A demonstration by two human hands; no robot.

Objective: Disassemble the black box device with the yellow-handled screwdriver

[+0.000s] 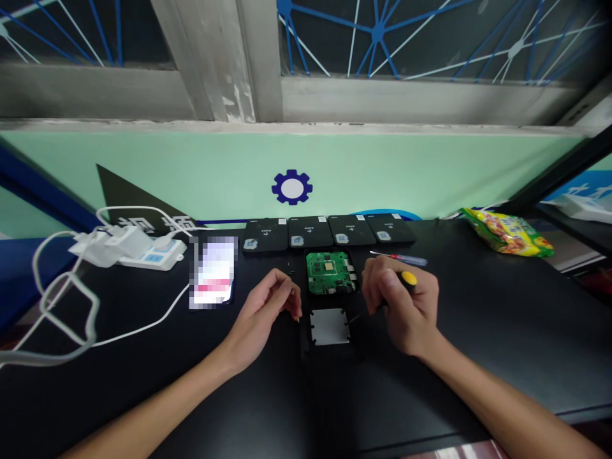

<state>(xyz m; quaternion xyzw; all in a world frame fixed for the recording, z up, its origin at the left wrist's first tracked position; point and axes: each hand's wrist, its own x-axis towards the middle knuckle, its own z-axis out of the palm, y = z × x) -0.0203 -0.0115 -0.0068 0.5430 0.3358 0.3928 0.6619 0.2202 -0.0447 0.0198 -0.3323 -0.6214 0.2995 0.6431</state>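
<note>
My right hand [404,299] is wrapped round a screwdriver [407,278] with a black and yellow handle. Its thin dark shaft points left and down to the right edge of a black case cover [306,344] with a silver metal plate [329,326] inside. My left hand [268,309] is beside the cover's left side, fingers curled together; whatever they hold, if anything, is hidden. Just beyond the cover lies an open black case with a green circuit board [329,273]. A few tiny dark bits, perhaps screws [290,270], lie left of the board.
Several black boxes [265,234] stand in a row at the back. A second screwdriver [399,258] with a clear handle lies behind my right hand. To the left are a lit phone [213,273] and a white power strip [155,255] with cables. A yellow-green snack bag [509,234] lies at right.
</note>
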